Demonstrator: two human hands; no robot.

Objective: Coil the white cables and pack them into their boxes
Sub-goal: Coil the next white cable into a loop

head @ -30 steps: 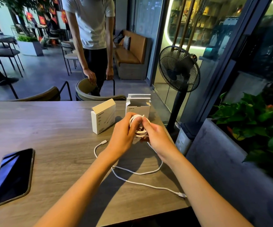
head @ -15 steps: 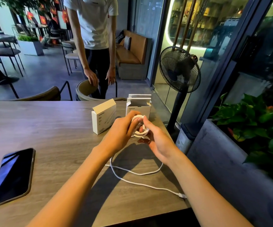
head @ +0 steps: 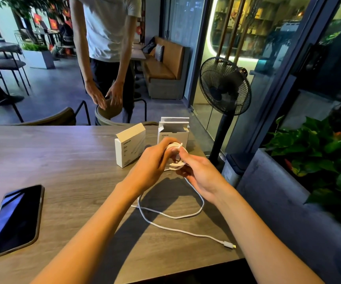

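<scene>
My left hand grips a small coil of white cable above the wooden table. My right hand pinches the cable at the coil's right side. The rest of the white cable's loose length loops over the table below my hands and ends in a connector near the front edge. Two white boxes stand behind the hands. The left box has its lid raised. The right box is open at the top, partly hidden by my fingers.
A dark phone lies at the table's left front. A person stands beyond the table, hands on a chair back. A black standing fan and a planter with green leaves are on the right.
More cable has gone onto the coil and the loose loop on the table has shrunk; the left connector end has left the table. The person has bent toward the chair.
</scene>
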